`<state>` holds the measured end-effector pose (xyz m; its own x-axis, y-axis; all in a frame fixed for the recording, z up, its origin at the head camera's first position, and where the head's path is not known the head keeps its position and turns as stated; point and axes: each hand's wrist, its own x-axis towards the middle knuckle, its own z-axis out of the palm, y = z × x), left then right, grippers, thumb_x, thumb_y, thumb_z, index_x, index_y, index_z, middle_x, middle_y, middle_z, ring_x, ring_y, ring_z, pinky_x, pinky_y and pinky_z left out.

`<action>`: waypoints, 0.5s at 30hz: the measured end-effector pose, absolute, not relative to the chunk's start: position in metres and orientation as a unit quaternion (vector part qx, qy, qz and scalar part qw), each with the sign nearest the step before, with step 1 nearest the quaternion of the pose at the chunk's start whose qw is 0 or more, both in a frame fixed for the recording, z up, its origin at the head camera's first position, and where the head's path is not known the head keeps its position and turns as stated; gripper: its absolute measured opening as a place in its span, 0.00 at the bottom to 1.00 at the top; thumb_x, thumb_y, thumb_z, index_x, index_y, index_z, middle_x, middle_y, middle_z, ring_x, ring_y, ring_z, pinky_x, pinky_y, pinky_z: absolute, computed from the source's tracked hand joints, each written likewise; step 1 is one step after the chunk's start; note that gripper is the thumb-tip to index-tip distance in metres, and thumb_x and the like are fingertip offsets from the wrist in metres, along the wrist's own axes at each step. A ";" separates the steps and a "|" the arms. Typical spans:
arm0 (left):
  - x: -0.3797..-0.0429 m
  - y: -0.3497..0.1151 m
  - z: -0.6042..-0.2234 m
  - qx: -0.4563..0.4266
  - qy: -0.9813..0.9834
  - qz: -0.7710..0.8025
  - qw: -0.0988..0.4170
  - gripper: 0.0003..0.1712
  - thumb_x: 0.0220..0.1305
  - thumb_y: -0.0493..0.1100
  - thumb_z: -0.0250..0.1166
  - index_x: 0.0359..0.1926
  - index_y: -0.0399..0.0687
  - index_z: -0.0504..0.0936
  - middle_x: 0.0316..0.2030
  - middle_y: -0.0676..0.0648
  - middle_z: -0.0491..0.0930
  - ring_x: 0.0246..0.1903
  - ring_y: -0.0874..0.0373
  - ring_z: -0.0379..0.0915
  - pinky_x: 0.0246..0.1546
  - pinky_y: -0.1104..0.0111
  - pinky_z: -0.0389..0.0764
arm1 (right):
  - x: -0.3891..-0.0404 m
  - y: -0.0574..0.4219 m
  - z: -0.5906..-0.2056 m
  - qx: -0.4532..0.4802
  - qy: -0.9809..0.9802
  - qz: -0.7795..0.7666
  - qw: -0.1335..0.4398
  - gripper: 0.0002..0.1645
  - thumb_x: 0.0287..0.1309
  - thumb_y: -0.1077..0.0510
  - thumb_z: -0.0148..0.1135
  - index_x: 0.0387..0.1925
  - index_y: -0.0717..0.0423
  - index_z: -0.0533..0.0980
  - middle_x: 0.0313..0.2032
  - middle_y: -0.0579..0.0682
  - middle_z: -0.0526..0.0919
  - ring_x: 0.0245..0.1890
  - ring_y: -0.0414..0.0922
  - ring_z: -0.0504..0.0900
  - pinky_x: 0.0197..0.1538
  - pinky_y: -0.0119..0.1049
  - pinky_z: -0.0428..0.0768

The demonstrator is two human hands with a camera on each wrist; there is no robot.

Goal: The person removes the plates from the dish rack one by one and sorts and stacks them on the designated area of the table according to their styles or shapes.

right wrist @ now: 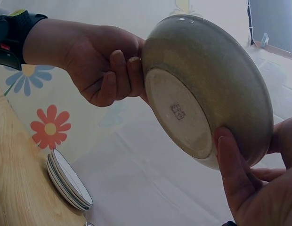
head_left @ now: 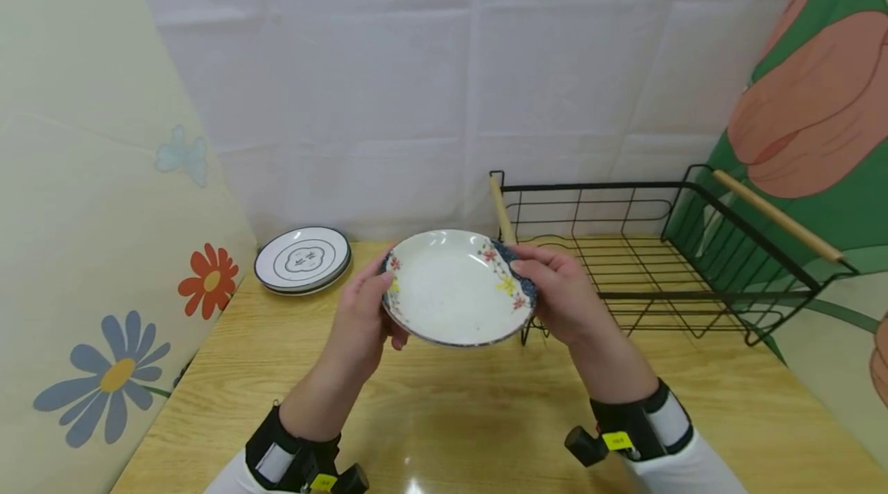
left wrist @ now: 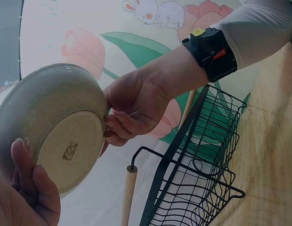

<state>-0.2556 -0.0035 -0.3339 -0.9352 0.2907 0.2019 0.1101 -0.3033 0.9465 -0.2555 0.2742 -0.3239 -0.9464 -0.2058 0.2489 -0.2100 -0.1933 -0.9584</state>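
Note:
Both hands hold a white plate (head_left: 451, 290) with a dark blue rim and red and yellow flowers, raised above the table. My left hand (head_left: 362, 305) grips its left edge, thumb on the rim. On the opposite edge, my right hand (head_left: 558, 290) has its thumb over the blue patterned rim and its fingers underneath. From below, in the left wrist view, the underside of the plate (left wrist: 73, 146) shows a foot ring and a small stamped mark. The right wrist view shows the same deep base (right wrist: 179, 113), with fingers of both hands against it.
A black wire dish rack (head_left: 652, 263) with wooden handles stands on the wooden table (head_left: 458, 417) at the right. At the back left lies a stack of white plates (head_left: 303, 259) with dark rims. A white cloth (head_left: 388, 93) hangs behind, and patterned panels flank both sides.

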 end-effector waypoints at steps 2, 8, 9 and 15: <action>-0.256 -0.004 -0.334 0.169 0.587 0.790 0.056 0.29 0.78 0.46 0.43 0.76 0.53 0.66 0.27 0.52 0.84 0.12 0.62 0.69 0.13 0.75 0.72 | -0.255 0.273 -0.325 0.153 -0.638 0.755 0.004 0.15 0.75 0.62 0.54 0.53 0.51 0.84 0.38 0.46 0.90 0.32 0.38 0.90 0.34 0.30 0.87; -0.259 -0.002 -0.336 0.158 0.587 0.792 0.054 0.28 0.77 0.44 0.44 0.75 0.54 0.68 0.26 0.51 0.85 0.12 0.62 0.69 0.13 0.75 0.71 | -0.255 0.272 -0.325 0.134 -0.647 0.750 0.020 0.15 0.75 0.61 0.54 0.55 0.54 0.84 0.42 0.46 0.89 0.33 0.39 0.89 0.36 0.31 0.88; -0.260 -0.002 -0.336 0.157 0.588 0.792 0.053 0.28 0.77 0.44 0.44 0.75 0.53 0.68 0.25 0.51 0.84 0.11 0.62 0.69 0.13 0.75 0.71 | -0.256 0.271 -0.325 0.130 -0.649 0.750 0.022 0.16 0.75 0.61 0.54 0.56 0.55 0.83 0.42 0.46 0.89 0.33 0.39 0.90 0.36 0.32 0.88; -0.262 0.000 -0.336 0.156 0.584 0.796 0.040 0.28 0.77 0.44 0.45 0.74 0.53 0.70 0.21 0.51 0.82 0.10 0.62 0.67 0.12 0.75 0.69 | -0.258 0.268 -0.324 0.107 -0.665 0.739 0.033 0.22 0.76 0.59 0.53 0.64 0.67 0.74 0.41 0.45 0.89 0.33 0.38 0.89 0.37 0.31 0.88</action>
<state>-0.2616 -0.0002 -0.3365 -0.9480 0.2456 0.2024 0.1195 -0.3147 0.9416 -0.2578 0.2679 -0.3240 -0.9749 -0.0940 0.2016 -0.1907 -0.1138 -0.9750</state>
